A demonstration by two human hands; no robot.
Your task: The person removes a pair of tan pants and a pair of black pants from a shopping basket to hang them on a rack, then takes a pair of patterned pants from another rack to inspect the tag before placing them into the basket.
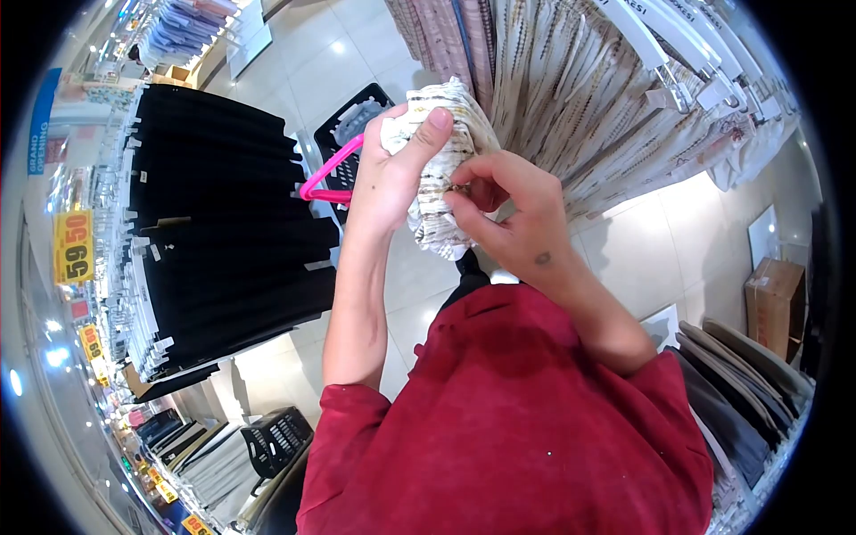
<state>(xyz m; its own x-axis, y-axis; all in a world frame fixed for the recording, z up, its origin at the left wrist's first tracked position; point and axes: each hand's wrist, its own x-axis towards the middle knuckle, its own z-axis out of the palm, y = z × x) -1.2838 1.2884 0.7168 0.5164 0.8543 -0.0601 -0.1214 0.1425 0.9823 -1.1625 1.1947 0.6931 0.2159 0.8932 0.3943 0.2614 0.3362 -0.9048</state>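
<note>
A white garment (437, 209) with thin gold and dark stripes and a gathered, elastic-looking edge is bunched up in front of my chest. My left hand (397, 169) grips it from the left, thumb pressed on the top. On its right side my right hand (522, 201) pinches at the gathered edge with thumb and index finger; whatever small detail sits between the fingertips is hidden. Just behind my left wrist shows a pink handle (330, 174), beside a black basket (383, 94) on the floor with greyish, clear-looking items in it.
Black garments (232, 205) hang on a rack at left, with yellow price signs (73, 247) beyond. Similar patterned garments (553, 98) hang at upper right on white hangers (655, 45). Dark trousers (722, 383) and a cardboard box (774, 303) are at right. Another black basket (278, 439) sits lower left.
</note>
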